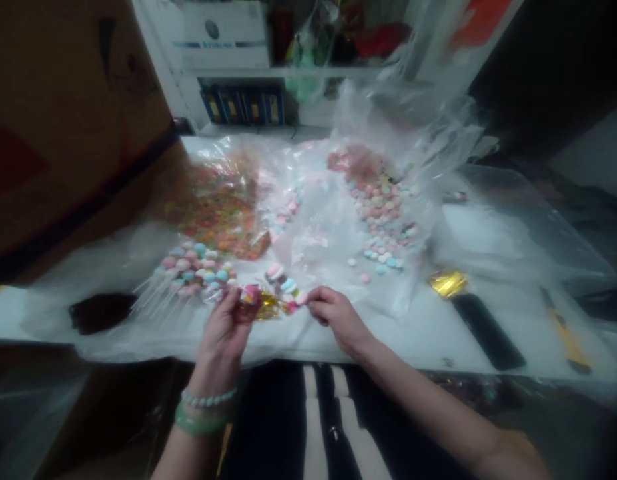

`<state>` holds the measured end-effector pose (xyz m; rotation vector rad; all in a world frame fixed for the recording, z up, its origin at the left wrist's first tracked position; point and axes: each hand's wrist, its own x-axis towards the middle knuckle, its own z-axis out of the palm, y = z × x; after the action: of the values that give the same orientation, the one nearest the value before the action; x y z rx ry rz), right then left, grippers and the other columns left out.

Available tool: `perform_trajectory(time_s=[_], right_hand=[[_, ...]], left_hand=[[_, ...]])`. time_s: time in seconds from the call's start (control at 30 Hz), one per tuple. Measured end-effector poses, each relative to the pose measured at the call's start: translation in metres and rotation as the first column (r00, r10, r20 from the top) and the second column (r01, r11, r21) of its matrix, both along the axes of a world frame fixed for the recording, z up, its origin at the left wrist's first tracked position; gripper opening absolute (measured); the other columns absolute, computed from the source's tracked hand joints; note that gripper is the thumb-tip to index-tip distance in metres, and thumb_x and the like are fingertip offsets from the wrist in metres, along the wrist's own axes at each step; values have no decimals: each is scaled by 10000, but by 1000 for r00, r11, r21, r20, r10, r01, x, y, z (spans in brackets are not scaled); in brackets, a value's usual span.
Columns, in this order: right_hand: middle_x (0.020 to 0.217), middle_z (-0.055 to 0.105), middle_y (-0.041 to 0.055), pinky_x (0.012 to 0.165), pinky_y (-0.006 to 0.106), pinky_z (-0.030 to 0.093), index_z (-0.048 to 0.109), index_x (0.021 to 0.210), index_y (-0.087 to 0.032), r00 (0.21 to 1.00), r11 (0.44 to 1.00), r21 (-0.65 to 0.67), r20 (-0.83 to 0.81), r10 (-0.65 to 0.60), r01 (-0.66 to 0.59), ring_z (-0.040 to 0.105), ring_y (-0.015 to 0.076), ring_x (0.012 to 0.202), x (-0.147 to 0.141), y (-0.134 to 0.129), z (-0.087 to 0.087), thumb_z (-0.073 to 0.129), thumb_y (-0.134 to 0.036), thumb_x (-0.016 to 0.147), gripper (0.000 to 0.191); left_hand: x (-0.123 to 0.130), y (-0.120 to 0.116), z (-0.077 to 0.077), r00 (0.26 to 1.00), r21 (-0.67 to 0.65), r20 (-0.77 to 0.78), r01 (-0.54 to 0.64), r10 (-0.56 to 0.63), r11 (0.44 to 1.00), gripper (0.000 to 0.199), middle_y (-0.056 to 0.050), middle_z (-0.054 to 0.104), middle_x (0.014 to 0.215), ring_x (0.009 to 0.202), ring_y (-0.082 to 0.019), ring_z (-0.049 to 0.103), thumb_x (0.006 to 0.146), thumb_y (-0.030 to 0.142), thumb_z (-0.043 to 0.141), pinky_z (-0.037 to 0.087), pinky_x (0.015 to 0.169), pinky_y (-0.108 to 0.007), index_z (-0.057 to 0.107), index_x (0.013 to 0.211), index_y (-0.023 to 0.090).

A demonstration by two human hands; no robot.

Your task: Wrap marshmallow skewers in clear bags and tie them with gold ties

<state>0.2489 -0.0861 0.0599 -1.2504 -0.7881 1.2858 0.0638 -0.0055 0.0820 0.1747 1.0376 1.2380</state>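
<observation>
At the table's front edge, my left hand (231, 323) is closed, with a small pink piece (250, 293) at its fingertips; blur hides what kind it is. Gold foil (269, 305) shows just right of those fingers. My right hand (338, 319) is pinched closed beside several pink, white and blue candies (289, 287); what its fingertips hold is too small to make out. Left of my hands lies a bundle of pastel marshmallow-like balls (195, 268) with thin white sticks (161, 297) pointing toward me.
A clear bag of orange-red candies (218, 207) lies behind the bundle. Loose pastel candies (383, 207) spread on plastic film at the back right. Gold foil (448, 283), a black phone (488, 331) and a yellow cutter (568, 337) lie right. A large carton (73, 127) stands left.
</observation>
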Motion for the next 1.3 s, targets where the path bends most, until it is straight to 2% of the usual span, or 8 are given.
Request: perform_trajectory(time_s=[0.1,0.2,0.3,0.43,0.6,0.83,1.03,1.3], right_hand=[[542,528,-62,457,209,241,652,758,-178,958,997,-60,-286,32,-51,399,70,463,-9,-3,6,705,-264,673,132],[718,663,-4,452,196,245,686,837,-170,917,994,-19,-388,90,-105,508,76,535,-19,-4,17,733,-281,679,199],[804,704,22,438,190,234,692,851,-162,909,990,-13,-398,121,-137,538,72,545,-27,-7,26,724,-270,673,210],[642,640,-24,429,195,216,675,823,-161,926,992,-22,-361,106,-122,495,64,474,-33,-17,33,699,-267,653,202],[624,643,-22,427,196,204,658,835,-175,934,988,50,-321,155,-146,532,83,504,-32,-22,34,704,-303,668,216],[679,651,-27,497,203,331,688,857,-202,998,983,172,-19,62,-58,527,96,575,-23,-33,18,606,-245,784,118],[825,703,-16,750,243,479,703,834,-217,939,931,348,343,-18,-110,628,130,774,-20,-53,-11,562,-142,857,161],[865,713,7,757,233,493,688,900,-217,799,862,452,593,-98,-230,656,137,789,-16,-48,-35,527,-82,902,210]], left_hand=[[7,-7,-1,999,-31,42,28,-26,999,181,-19,723,737,664,-153,712,922,24,533,637,681,-336,630,836,151],[12,-18,-6,997,46,40,66,-68,997,177,-14,723,745,672,-142,705,897,9,565,629,675,-303,659,853,151],[11,-30,-11,995,186,6,101,-104,977,89,-23,730,793,721,-142,703,819,62,708,618,692,-271,669,799,139],[6,-46,-13,989,342,-90,142,-117,929,205,-6,719,810,774,-152,697,680,171,860,613,752,-294,671,753,145],[4,-62,-12,954,346,-293,172,-68,922,231,-7,721,795,708,-158,694,661,191,863,594,650,-261,686,806,159],[-7,-53,-13,996,-131,20,90,-88,987,165,-31,715,721,629,-141,700,908,37,548,621,654,-305,632,808,137],[-23,-45,-23,991,-166,124,62,-41,984,198,-58,729,754,638,-161,713,964,87,497,634,650,-330,659,858,128],[-21,-43,-30,991,-216,135,49,-19,975,235,-65,731,712,630,-202,727,946,54,497,649,625,-369,651,788,136]])
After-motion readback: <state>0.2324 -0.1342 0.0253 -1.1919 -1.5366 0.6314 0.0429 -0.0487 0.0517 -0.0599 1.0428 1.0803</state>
